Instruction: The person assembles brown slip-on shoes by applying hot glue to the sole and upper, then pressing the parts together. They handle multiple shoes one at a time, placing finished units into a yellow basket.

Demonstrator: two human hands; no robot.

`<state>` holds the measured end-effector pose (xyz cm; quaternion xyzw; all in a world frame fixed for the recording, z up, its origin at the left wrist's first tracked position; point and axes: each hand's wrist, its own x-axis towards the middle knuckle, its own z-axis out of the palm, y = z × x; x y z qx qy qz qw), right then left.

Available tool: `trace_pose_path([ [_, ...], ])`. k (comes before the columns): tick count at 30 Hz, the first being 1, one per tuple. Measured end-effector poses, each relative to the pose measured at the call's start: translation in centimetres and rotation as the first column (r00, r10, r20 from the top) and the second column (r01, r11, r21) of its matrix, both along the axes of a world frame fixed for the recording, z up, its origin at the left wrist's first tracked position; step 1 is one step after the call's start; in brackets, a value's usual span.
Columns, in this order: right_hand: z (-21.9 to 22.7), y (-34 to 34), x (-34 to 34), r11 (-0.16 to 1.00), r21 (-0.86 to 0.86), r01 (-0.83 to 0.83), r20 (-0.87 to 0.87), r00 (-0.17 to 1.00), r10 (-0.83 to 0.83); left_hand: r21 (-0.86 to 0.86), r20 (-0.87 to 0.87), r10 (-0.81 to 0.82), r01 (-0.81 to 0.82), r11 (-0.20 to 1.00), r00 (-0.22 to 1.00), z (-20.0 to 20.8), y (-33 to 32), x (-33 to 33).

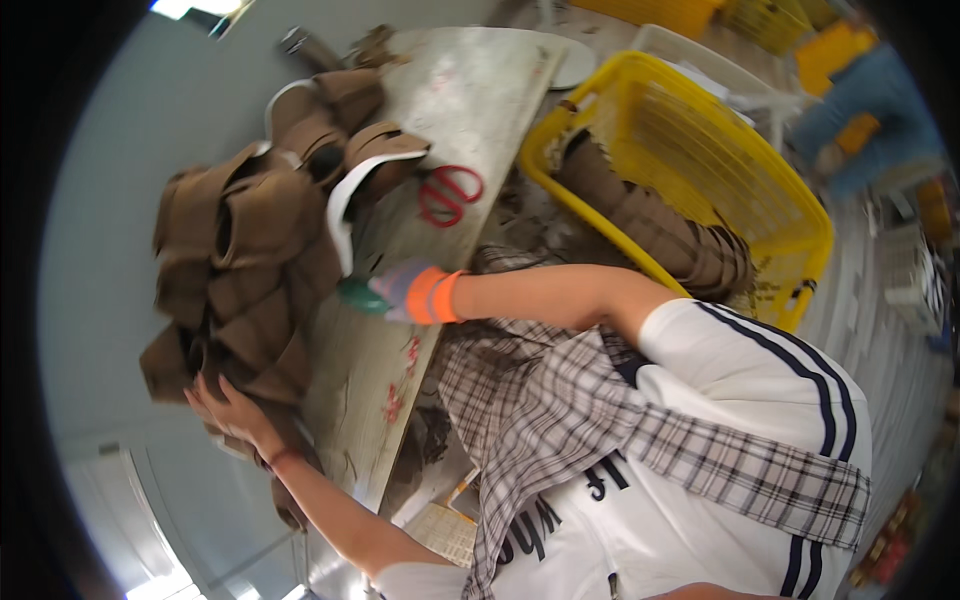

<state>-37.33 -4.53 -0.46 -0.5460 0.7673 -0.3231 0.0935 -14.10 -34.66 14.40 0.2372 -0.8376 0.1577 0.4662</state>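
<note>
Brown fabric pieces (265, 215), bent into loops and some edged in white, lie heaped along the left side of the worktable (490, 75). My left hand (238, 415) is bare and rests on the near end of this heap, fingers stretched out. Over the tabletop beside the heap is my right hand (395, 290), in a glove with green fingers and an orange cuff. Motion smears its fingers, so whether it holds anything is unclear. Red-handled scissors (450, 196) lie on the table beyond it.
To the right of the table stands a yellow plastic basket (690, 90) with a row of nested brown pieces (650, 220) inside. A white crate (660, 42) sits behind it. Farther right is another person in blue (865, 125). Red scraps (392, 402) lie near the table's edge.
</note>
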Motion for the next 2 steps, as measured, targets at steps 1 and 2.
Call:
trace_pose_path([
  [1, 0.8, 0.4, -1.1, 0.998, 0.045, 0.037, -0.027, 0.999, -0.036, 0.004, -0.009, -0.034, 0.034, 0.999, 0.999, -1.9, 4.1, -3.0],
  [2, 1.7, 0.1, 0.4, 1.0, 0.005, -0.005, -0.025, 1.0, 0.005, 0.008, 0.011, -0.012, 0.012, 1.0, 1.0, -1.9, 4.8, -1.9],
])
